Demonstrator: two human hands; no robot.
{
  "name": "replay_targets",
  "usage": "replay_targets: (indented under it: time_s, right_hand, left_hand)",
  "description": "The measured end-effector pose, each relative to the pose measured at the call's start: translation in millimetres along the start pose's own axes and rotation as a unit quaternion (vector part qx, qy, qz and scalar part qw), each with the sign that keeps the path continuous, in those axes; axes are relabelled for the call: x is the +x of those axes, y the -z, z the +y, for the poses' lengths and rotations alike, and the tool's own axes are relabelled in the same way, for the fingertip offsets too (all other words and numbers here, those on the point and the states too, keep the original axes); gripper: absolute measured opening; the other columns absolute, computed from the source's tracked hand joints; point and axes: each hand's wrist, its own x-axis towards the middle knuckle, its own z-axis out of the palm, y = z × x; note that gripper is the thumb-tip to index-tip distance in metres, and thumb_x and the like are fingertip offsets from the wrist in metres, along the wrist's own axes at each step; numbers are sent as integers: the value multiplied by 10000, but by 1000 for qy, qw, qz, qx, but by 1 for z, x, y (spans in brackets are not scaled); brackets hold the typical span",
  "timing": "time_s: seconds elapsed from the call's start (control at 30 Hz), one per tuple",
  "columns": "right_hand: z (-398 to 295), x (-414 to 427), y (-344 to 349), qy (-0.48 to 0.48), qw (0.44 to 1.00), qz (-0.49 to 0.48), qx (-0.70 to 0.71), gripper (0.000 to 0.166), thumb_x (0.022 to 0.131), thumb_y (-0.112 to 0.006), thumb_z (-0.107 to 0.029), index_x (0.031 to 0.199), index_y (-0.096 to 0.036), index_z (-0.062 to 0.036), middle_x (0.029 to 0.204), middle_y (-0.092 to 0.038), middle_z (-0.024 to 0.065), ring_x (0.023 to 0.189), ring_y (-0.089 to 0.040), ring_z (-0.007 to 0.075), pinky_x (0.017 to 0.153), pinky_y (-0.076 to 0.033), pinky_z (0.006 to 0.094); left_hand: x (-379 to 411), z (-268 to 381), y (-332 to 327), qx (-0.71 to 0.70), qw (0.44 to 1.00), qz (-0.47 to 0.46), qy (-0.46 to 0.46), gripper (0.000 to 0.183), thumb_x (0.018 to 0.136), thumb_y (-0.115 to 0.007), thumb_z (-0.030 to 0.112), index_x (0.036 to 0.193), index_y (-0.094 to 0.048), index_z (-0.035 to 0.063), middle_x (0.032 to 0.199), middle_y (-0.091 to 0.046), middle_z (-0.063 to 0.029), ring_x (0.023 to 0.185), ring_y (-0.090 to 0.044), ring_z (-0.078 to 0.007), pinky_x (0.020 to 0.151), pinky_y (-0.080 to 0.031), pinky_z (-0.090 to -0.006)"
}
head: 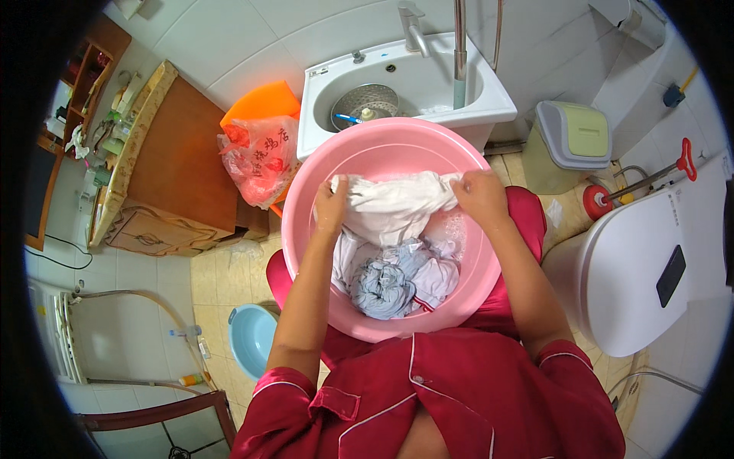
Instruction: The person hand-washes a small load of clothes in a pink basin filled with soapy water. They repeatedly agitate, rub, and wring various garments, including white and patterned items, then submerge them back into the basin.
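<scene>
A wet white cloth garment [390, 207] is stretched across the far half of a large pink plastic basin [401, 133]. My left hand [332, 205] grips its left end, close to the basin wall. At the other end, my right hand [479, 195] is closed around the bunched fabric. Nearer to me in the basin lie a twisted light-blue garment [381, 287] and a white garment with a red-striped edge [438, 281]. Soapy water [450, 229] with suds shows at the right. The lower part of the stretched cloth merges with the pile, so its edge there is hard to tell.
Behind the basin stands a white washbasin [499, 103] with a metal strainer [378, 94] inside. A toilet [625, 281] with a phone [671, 275] on its lid and a plunger [599, 201] are right. Left are a plastic bag [261, 160], a wooden cabinet [178, 155] and a blue basin [249, 338].
</scene>
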Motion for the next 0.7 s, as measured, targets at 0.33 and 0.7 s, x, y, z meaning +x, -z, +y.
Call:
replay_targets:
  time_s: [0.33, 0.7]
  right_hand:
    - [-34, -22, -118, -252, 928, -266, -71, 772, 825, -535, -507, 1454, -202, -209, 1511, -67, 157, 1361, -107, 400, 1026, -237, 597]
    - [-23, -4, -100, -259, 947, -125, 145, 460, 779, -637, -360, 1086, -636, -17, 954, -651, 199, 883, -632, 273, 758, -494, 378]
  left_hand:
    - [9, -121, -101, 409, 871, -266, -64, 471, 824, -520, 391, 1134, -514, 37, 1079, -612, -205, 988, -600, -362, 857, -478, -405]
    - [5, -134, -96, 23, 986, -103, 132, 435, 869, -545, 388, 1103, -584, 23, 910, -630, -77, 760, -588, -154, 679, -476, -294]
